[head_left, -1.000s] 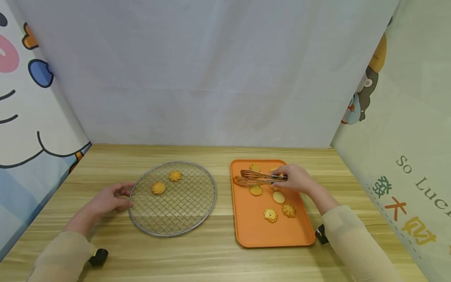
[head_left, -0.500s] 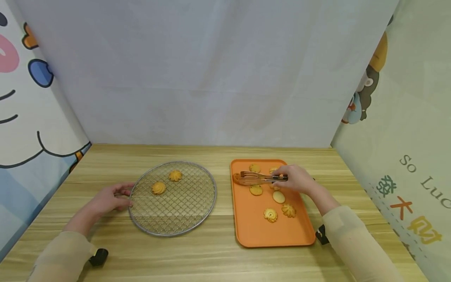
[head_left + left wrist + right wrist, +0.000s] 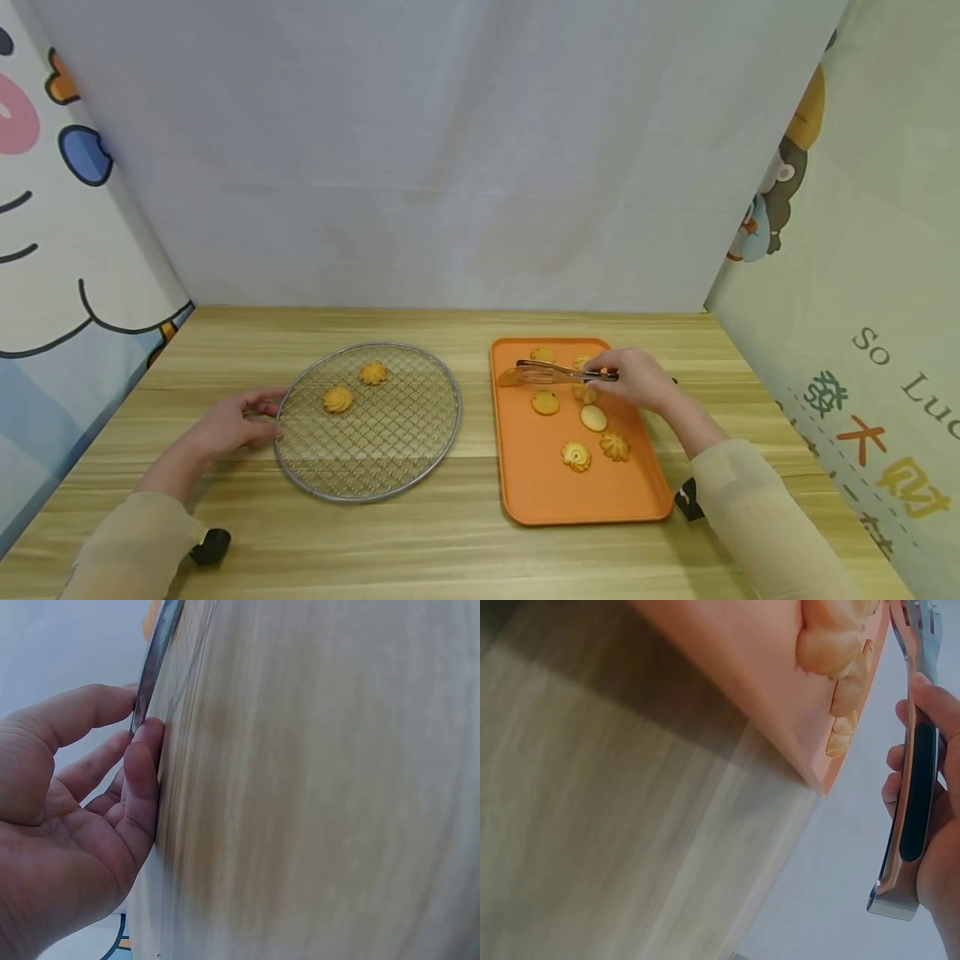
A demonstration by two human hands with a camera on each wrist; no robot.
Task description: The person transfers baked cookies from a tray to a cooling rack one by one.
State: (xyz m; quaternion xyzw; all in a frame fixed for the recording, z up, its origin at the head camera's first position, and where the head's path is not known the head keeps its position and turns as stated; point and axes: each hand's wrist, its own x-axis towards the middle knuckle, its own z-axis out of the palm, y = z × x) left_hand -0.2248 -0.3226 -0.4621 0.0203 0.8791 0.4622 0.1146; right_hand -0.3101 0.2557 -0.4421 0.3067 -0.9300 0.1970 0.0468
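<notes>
My left hand [image 3: 238, 423] is at the left rim of a round wire rack [image 3: 367, 467]. In the left wrist view, the thumb and fingertips [image 3: 142, 761] pinch the metal rim [image 3: 156, 664]. Two swirled cookies lie on the rack, one left [image 3: 337, 400] and one behind it [image 3: 372, 372]. Over the orange tray [image 3: 555, 500], my right hand [image 3: 633, 379] grips metal tongs [image 3: 909, 802] with dark handle pads. Their tips point left to a brown cookie [image 3: 510, 378] by the tray's left edge; I cannot tell whether they clasp it.
Several other cookies lie on the tray, including a plain pale one [image 3: 593, 418], a flat one [image 3: 545, 403] and swirled ones [image 3: 576, 457]. Wooden tabletop [image 3: 420, 533] lies between rack and tray. A pale curtain [image 3: 450, 167] hangs behind the table.
The tongs' arms have come closer together, and their tips have shifted slightly up and to the right. The cookie at their tips looks more tilted. My left hand and the rack stay still.
</notes>
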